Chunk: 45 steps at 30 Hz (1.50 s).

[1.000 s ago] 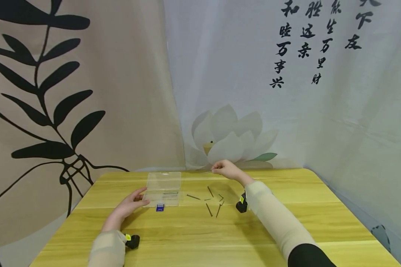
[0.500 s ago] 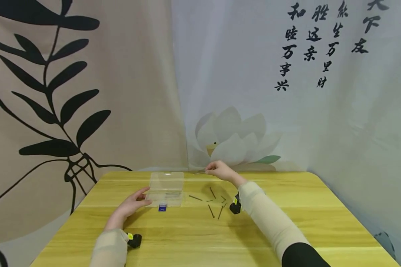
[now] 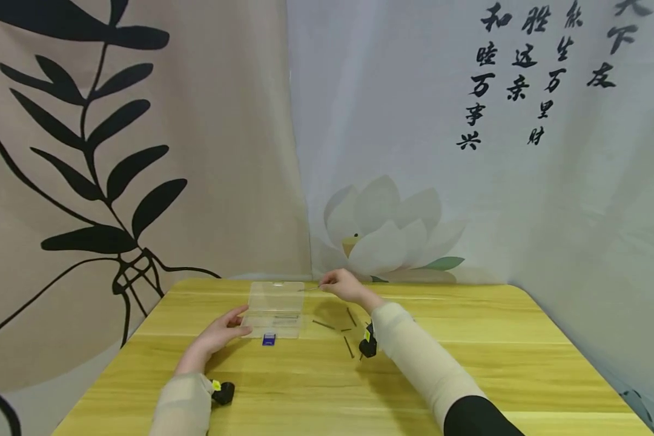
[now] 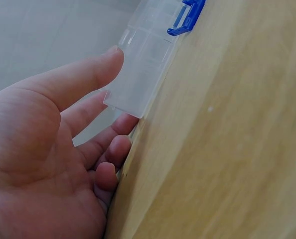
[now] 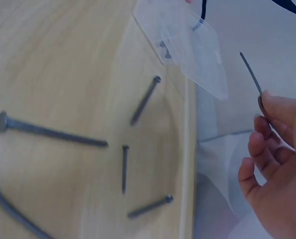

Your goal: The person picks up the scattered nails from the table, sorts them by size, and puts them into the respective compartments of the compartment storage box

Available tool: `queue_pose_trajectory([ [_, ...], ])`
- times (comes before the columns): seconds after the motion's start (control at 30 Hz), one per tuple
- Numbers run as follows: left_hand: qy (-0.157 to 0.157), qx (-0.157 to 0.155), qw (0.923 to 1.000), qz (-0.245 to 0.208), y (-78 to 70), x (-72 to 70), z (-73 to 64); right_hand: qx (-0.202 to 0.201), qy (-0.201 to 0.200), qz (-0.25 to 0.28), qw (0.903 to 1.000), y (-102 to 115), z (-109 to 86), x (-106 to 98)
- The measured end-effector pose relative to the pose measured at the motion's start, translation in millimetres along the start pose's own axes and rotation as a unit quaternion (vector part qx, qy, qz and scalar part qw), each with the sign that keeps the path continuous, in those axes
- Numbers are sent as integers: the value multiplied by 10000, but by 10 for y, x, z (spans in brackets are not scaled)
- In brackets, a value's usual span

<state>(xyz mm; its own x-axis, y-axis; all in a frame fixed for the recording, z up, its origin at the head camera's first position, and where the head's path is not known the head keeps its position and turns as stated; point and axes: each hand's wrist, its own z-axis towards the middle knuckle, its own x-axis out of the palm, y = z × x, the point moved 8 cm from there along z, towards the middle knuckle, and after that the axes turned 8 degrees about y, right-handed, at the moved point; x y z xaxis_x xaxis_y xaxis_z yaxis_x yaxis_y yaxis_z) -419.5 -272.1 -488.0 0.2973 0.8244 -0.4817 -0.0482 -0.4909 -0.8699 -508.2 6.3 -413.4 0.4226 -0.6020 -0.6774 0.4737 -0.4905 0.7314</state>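
A clear plastic box (image 3: 272, 332) with its lid (image 3: 275, 297) raised lies at the table's far side, a blue latch (image 3: 269, 340) at its front. At its left end my left hand (image 3: 218, 336) holds it, thumb (image 4: 110, 64) at the near side and fingers behind. Between thumb and forefinger, my right hand (image 3: 344, 286) pinches a thin dark nail (image 5: 251, 73). In the head view that nail's tip overlaps the lid's right edge. Nails (image 5: 165, 50) show inside the box. Beside it on the table lie several loose nails, including a large one (image 5: 53, 133) and a short one (image 5: 124, 169).
The wooden table (image 3: 283, 387) ends just behind the box, against a hanging cloth (image 3: 240, 151) printed with leaves, a lotus and writing. Black wrist cameras (image 3: 223, 393) are strapped to both sleeves. My right forearm passes over the right part of the table, hiding some nails.
My right hand has moved left with the nail, from behind the loose nails to the lid's right edge. The left hand stays at the box. The head view has shifted slightly.
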Motion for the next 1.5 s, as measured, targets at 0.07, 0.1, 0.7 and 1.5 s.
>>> queue_pose_trajectory([
  [0.07, 8, 19, 10000, -41, -14, 1, 2, 24, 17, -30, 10000, 7, 27, 44],
  [0.1, 32, 49, 10000, -40, -26, 6, 4, 32, 28, -50, 10000, 9, 39, 66],
  [0.7, -100, 21, 9998, -180, -32, 14, -23, -379, 224, -633, 9970, 196, 203, 467],
  [1.5, -153, 44, 9995, -287, -38, -5, -33, -569, 407, -1280, 9893, 283, 276, 722],
])
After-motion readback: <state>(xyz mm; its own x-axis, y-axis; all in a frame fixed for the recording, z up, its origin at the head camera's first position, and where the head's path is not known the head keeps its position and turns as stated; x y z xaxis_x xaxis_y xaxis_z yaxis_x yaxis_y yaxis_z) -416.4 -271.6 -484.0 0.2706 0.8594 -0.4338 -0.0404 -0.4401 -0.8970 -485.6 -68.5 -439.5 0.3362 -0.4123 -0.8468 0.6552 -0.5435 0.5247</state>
